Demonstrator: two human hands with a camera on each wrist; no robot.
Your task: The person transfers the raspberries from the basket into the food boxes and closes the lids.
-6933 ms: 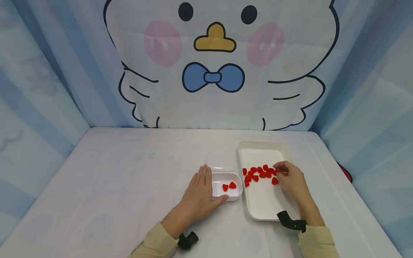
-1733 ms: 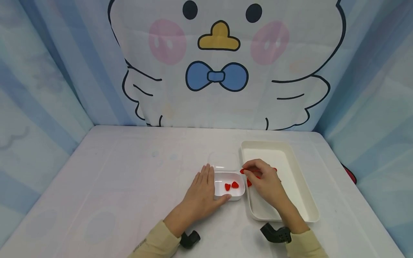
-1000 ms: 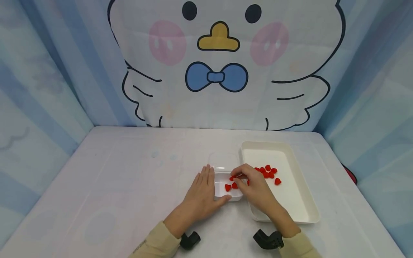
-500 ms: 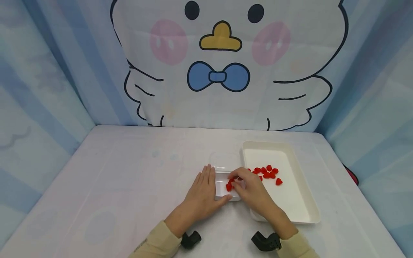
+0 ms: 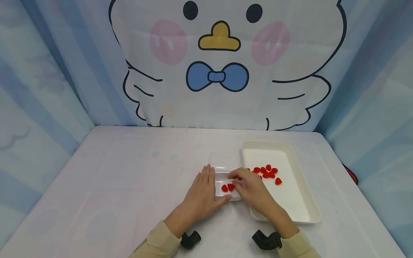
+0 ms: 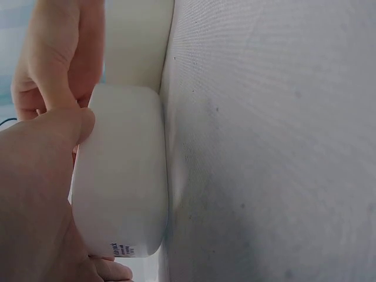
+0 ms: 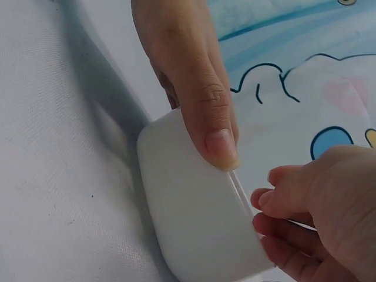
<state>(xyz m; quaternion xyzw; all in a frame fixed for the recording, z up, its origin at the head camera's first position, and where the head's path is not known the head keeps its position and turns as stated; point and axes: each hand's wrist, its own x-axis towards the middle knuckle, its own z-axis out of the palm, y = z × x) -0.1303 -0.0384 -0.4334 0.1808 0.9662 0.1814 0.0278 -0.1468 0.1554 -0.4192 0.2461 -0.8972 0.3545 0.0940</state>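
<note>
A small white plastic box (image 5: 222, 179) with a clear hinged lid (image 5: 222, 161) folded back stands on the table. My left hand (image 5: 201, 193) lies against it, straight fingers along its left side. The left thumb (image 7: 220, 147) presses the near rim. My right hand (image 5: 253, 188) reaches over the box's right side with bent fingers, thumb and index tips apart. Two small red heart-like pieces (image 5: 227, 187) show inside, one right at the thumb tip. No piece shows between the fingertips; the hand hides the box's right part. In the left wrist view the box wall (image 6: 123, 170) bears small print.
A cream rectangular tray (image 5: 300, 193) stands right of the box, close beside it. Several more red pieces (image 5: 266, 174) lie in its middle and left, partly behind the right hand. A printed cloth curtain (image 5: 213, 104) closes off the table's back.
The right hand has carried a red piece from the tray into the box. Since half a second ago the pieces showing in the box have shifted left. The left hand stays against the box.
</note>
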